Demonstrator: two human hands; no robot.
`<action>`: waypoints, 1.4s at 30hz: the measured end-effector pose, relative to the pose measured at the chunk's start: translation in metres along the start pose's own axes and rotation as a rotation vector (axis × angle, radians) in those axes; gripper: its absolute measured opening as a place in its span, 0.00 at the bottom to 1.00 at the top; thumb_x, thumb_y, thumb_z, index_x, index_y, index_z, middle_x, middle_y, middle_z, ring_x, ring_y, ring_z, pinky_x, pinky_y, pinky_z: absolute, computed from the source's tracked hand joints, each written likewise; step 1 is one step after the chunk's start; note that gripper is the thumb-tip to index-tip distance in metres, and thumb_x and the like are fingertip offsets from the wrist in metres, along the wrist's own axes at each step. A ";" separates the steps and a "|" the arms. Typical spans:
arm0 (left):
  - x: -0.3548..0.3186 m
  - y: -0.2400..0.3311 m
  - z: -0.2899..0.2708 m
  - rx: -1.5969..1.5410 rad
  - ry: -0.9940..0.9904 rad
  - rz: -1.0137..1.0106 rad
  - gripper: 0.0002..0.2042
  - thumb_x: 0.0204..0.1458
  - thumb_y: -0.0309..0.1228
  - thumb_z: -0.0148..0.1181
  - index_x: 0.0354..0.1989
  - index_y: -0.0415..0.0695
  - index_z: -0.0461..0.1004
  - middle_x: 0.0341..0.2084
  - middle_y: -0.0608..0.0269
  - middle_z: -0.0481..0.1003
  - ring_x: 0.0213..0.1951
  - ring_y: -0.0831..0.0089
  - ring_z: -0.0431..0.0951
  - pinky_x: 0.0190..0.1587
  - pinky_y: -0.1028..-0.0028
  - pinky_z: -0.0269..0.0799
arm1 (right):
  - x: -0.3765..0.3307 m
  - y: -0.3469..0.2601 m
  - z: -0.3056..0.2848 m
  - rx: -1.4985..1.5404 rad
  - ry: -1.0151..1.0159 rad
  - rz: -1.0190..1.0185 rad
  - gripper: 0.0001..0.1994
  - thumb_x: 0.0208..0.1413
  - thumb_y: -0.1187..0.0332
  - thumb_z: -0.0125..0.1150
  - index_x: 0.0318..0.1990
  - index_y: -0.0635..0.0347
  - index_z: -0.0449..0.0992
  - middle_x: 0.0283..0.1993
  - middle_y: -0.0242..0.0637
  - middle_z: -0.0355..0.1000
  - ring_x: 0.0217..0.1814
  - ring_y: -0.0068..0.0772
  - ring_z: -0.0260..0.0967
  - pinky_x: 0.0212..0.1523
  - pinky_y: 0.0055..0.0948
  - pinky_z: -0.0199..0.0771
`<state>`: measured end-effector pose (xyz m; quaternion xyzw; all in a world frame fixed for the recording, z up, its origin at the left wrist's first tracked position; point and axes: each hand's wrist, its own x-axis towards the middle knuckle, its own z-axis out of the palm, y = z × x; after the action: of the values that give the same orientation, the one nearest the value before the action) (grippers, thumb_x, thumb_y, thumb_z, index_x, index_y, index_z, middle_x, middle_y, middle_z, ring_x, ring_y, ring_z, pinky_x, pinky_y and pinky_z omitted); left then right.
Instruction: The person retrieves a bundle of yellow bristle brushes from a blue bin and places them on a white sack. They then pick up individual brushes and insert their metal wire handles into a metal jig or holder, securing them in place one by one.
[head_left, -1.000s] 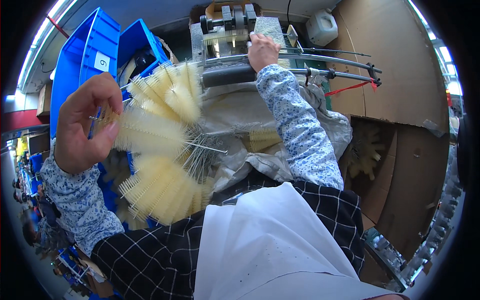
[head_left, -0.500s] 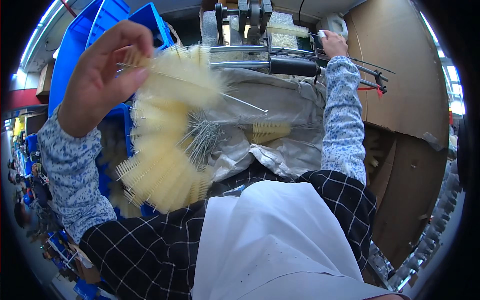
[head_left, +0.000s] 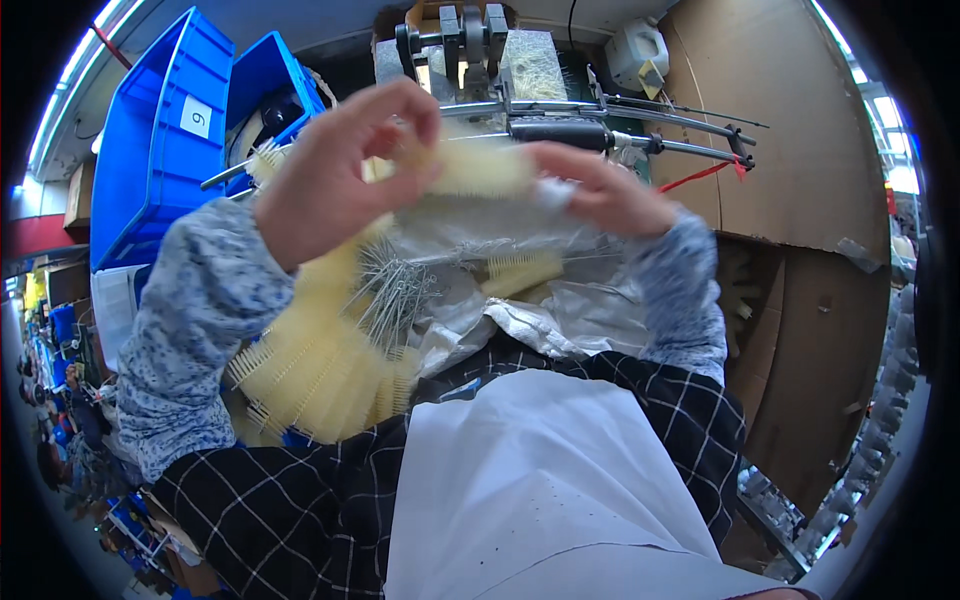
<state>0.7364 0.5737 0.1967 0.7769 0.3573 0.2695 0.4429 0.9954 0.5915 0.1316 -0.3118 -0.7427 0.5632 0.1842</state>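
In front of the machine, a pale yellow bristle brush is held up between my two hands, blurred by motion. My left hand is closed on its left end, thumb and fingers bent together. At the other end, the fingers of my right hand close on the brush; a white wrap covers one finger. Below my left forearm lies a pile of similar brushes, fanned out. Beside the pile is a bundle of thin metal wires. Another short brush rests on the whitish cloth.
The machine has metal rods and a black roller. Blue bins stand at the left. Cardboard walls the right side, near a white jug. A red strip hangs from the rod frame.
My right hand has left the machine's right side and come in to the brush. My left hand has moved right. The brush seen at the machine's back no longer shows there.
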 end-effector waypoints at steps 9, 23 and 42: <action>-0.022 -0.015 -0.029 0.880 -0.230 -0.043 0.21 0.43 0.34 0.57 0.47 0.45 0.62 0.42 0.54 0.66 0.39 0.59 0.70 0.43 0.66 0.67 | 0.062 0.095 -0.045 -1.215 0.803 0.179 0.14 0.49 0.70 0.48 0.44 0.42 0.70 0.34 0.34 0.68 0.37 0.34 0.64 0.39 0.32 0.63; -0.028 -0.002 -0.046 0.559 -0.297 -0.209 0.15 0.36 0.21 0.46 0.37 0.40 0.66 0.33 0.55 0.68 0.37 0.61 0.69 0.44 0.71 0.63 | 0.083 0.116 -0.066 -1.157 0.629 0.365 0.14 0.53 0.62 0.46 0.47 0.36 0.70 0.41 0.28 0.68 0.45 0.30 0.60 0.48 0.33 0.56; -0.037 0.026 -0.041 0.481 -0.230 -0.115 0.14 0.39 0.22 0.47 0.39 0.38 0.65 0.35 0.54 0.67 0.40 0.62 0.69 0.47 0.71 0.62 | 0.106 0.131 -0.086 -1.201 0.494 0.342 0.20 0.54 0.73 0.40 0.52 0.34 0.65 0.53 0.30 0.62 0.61 0.29 0.48 0.60 0.41 0.42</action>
<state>0.6922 0.5561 0.2345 0.8636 0.4019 0.0611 0.2981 1.0044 0.7467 0.0237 -0.5932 -0.8033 -0.0141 0.0513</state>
